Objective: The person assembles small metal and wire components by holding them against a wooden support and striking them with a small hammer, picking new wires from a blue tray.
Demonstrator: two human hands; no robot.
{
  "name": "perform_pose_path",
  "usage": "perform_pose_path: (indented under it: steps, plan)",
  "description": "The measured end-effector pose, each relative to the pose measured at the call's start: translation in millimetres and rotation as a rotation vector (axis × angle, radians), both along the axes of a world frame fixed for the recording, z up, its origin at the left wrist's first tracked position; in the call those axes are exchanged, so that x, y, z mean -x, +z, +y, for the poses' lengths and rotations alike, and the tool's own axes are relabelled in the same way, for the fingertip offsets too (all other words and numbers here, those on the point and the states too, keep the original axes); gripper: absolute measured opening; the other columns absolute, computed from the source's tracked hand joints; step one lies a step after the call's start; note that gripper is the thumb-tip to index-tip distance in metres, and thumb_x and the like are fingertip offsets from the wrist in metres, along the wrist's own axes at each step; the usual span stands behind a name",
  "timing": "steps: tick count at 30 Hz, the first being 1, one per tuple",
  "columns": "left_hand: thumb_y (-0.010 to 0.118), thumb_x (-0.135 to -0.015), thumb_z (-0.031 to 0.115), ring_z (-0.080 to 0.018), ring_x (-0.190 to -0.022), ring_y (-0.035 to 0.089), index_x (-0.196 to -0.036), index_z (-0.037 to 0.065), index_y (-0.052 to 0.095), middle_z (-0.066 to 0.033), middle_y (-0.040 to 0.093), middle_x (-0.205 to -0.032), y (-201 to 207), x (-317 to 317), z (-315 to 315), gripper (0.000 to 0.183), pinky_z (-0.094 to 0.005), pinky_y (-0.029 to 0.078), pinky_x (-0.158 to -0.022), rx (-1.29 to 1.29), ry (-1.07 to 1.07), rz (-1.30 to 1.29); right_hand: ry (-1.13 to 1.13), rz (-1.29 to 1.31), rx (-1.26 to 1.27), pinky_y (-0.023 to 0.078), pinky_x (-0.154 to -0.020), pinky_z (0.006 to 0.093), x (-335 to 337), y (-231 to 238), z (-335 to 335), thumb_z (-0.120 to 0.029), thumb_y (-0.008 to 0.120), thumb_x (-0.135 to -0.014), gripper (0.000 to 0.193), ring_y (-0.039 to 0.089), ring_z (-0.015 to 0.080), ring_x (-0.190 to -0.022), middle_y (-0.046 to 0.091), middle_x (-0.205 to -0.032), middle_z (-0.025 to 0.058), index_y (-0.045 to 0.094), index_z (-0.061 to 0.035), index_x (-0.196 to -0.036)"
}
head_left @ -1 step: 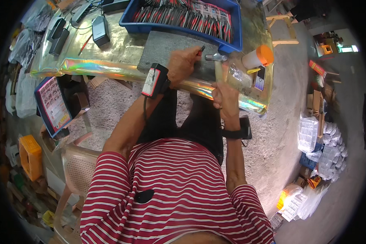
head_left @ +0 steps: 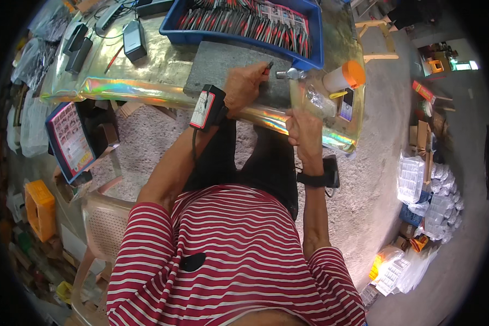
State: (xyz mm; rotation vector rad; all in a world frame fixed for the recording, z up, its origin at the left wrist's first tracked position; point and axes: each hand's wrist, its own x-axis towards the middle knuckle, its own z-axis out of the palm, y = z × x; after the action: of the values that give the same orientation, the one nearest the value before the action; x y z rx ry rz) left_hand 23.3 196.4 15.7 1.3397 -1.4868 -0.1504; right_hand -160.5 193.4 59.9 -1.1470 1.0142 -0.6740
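My right hand is wrapped round the handle of a hammer, whose metal head is over the right end of a grey slab. The handle is smeared by motion. My left hand is closed over the slab, to the left of the hammer head. A small dark piece with a red part sticks out from its fingers; its kind I cannot make out. What else lies under the left hand is hidden.
Behind the slab stands a blue tray of dark and red flat pieces. An orange-lidded jar, a clear plastic bag and a phone lie at the right. A black charger-like box sits left. A plastic chair is beside me.
The hammer head and my right hand have shifted slightly to the right. My left hand stays in place over the slab.
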Motion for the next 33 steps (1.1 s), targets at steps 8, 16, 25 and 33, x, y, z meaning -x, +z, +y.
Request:
perform_pose_path:
  steps: [8,16,25,33]
  plan:
    - [0.052,-0.072,-0.003,-0.0294,-0.060,0.055,-0.079,0.003,0.045,-0.0118,0.053,-0.067,0.8,-1.1,0.5,0.012,-0.0326,0.042,-0.050,-0.019,0.010,-0.061,0.079,0.307,0.718,0.028,-0.045,0.0185,-2.7,70.7,5.8,-0.021,0.045,-0.087,0.023,0.035,0.0035,-0.051,0.041,-0.056,-0.0025,0.050,-0.0012,-0.078]
    - [0.053,-0.072,-0.004,-0.0322,-0.066,0.056,-0.080,0.001,0.045,-0.0136,0.056,-0.072,-2.3,0.9,-1.7,0.013,-0.0341,0.044,-0.052,-0.046,-0.030,-0.019,0.131,0.651,1.247,0.036,-0.042,0.0355,-0.8,66.0,0.6,-0.016,0.054,-0.081,0.017,0.052,0.0327,-0.051,0.053,-0.059,0.0169,0.048,-0.0008,-0.077]
    - [0.053,-0.072,-0.004,-0.0320,-0.067,0.056,-0.082,0.001,0.044,-0.0140,0.055,-0.073,-1.9,0.6,-2.8,0.014,-0.0339,0.044,-0.051,-0.018,-0.026,-0.041,-0.195,0.224,1.131,0.037,-0.047,0.0231,-2.0,110.4,22.1,-0.002,0.043,-0.081,0.008,0.044,0.0096,-0.053,0.048,-0.060,0.0008,0.050,0.0015,-0.081]
    - [0.051,-0.072,-0.004,-0.0335,-0.066,0.055,-0.087,0.001,0.046,-0.0152,0.054,-0.073,-6.3,-3.7,-3.6,0.017,-0.0353,0.043,-0.053,-0.011,-0.030,-0.076,0.060,0.538,1.180,0.037,-0.044,0.0272,-6.7,78.6,6.1,-0.012,0.050,-0.082,0.013,0.047,0.0138,-0.049,0.048,-0.056,0.0051,0.051,-0.0008,-0.088]
